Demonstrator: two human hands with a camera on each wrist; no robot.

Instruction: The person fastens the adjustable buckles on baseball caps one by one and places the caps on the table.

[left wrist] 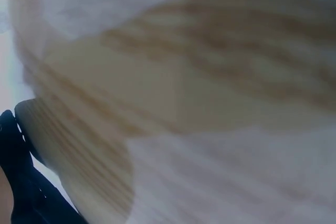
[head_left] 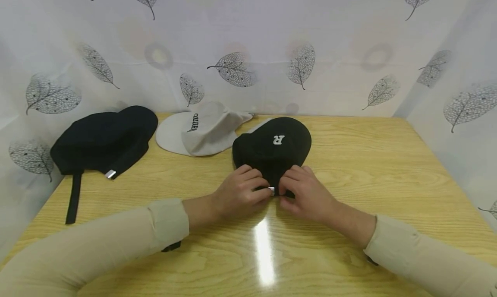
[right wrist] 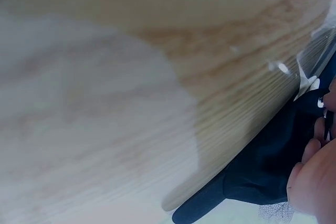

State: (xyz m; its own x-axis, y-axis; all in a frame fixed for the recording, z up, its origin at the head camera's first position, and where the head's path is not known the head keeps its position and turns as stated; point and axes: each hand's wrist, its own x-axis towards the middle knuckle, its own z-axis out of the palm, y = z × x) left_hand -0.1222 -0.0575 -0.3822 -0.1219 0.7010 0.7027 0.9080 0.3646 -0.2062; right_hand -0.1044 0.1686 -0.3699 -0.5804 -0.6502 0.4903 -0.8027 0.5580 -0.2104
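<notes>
A black cap (head_left: 272, 154) with a white letter R lies in the middle of the table, its brim pointing away to the right. At its near edge my left hand (head_left: 246, 191) pinches the strap beside a small silver buckle (head_left: 271, 191). My right hand (head_left: 306, 193) grips the strap on the other side of the buckle, fingers curled. In the right wrist view, the black cap (right wrist: 262, 156) shows with the right hand (right wrist: 315, 177) on its edge. The left wrist view has mostly blurred table and a bit of dark cap (left wrist: 31, 182).
Behind the black cap to the left lies a light grey cap (head_left: 211, 131) with dark lettering. Another black cap (head_left: 105, 137) is at the far left, its strap (head_left: 73, 197) hanging loose toward the front. A leaf-patterned curtain (head_left: 264, 38) borders the wooden table (head_left: 388, 167).
</notes>
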